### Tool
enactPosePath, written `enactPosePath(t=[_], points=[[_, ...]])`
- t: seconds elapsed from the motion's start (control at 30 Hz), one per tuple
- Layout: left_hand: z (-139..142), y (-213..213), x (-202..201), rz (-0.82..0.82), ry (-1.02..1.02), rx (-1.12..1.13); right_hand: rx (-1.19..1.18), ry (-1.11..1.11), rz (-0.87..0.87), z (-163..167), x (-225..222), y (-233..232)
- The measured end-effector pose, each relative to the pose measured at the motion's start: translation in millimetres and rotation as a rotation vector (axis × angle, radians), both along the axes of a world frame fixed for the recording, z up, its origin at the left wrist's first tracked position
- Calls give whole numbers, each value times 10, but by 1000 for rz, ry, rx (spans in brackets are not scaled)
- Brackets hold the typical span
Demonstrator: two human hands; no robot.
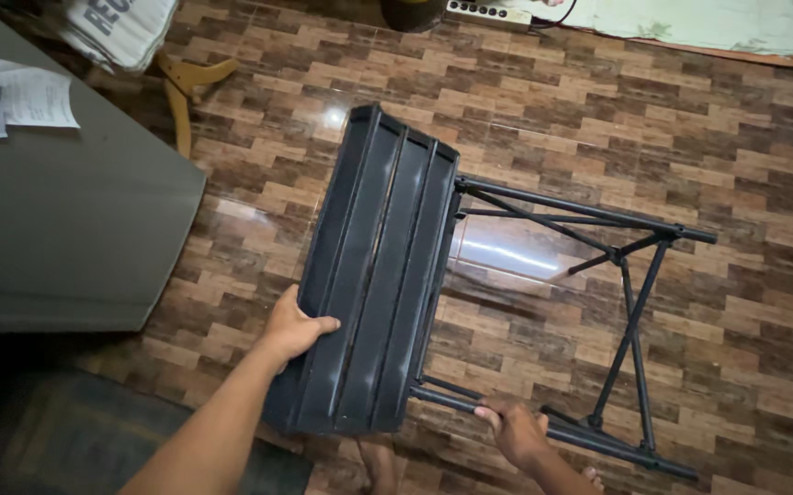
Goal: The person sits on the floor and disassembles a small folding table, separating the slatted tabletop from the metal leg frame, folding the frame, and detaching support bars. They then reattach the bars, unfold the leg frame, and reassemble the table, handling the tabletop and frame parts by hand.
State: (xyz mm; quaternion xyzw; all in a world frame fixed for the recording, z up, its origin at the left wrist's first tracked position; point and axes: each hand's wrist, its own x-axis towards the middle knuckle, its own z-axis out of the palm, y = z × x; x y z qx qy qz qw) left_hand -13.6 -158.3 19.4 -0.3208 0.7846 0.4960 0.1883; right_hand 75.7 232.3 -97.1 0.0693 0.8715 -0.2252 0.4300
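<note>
1. Head view: a person's left hand (297,325) gripped the long left edge of a black slatted bench top (373,275), fingers curled over the rim, thumb on the upper face.
2. Right hand (515,433) was wrapped round a black metal leg tube (598,445) nr the bottom of frame; fingers closed tight on it.
3. Bench lay tipped on its side over the brown brick-pattern tile floor (735,137), top facing up twd the camera, cross-braced leg frame (630,302) sticking out to the right.
4. Also seen: grey table (66,229) w/ papers (11,101) at left, wooden stool leg (181,92) behind it, power strip (488,13) at top edge, bare feet below.
5. Handling judgement: keep both grips firm and wide apart, lift w/ the tube hand bearing the wt, and watch toes under the lower leg tube; glossy tiles could let a foot skid.
</note>
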Motion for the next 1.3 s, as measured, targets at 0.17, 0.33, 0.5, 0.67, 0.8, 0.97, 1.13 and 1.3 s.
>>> enactPosePath(t=[0.17, 0.33, 0.5, 0.67, 0.8, 0.97, 1.13, 1.3], points=[[-171, -7, -7, -18, -1, -88, 30, 56, 30, 100, -63, 16], [-129, 89, 4, -53, 37, -199, -223, 211, -55, -125, -114, -295], [-68, 110, 60, 45, -115, 226, -534, 279, -51, -476, -20, -730], [-366, 275, 208, 155, -170, 670, -564, 351, 3, -575, 136, -634], [-808, 521, 297, 185, -201, 942, -432, 268, 117, -685, 164, -530], [-1249, 773, 223, 183, -423, 904, -375, 228, 173, -889, 175, -478], [-1236, 1123, 301, 38, 309, -46, -351, 93, 148, -976, 110, -476], [-716, 1529, 450, 120, -70, -202, -372, 230, 179, -791, 102, -519]])
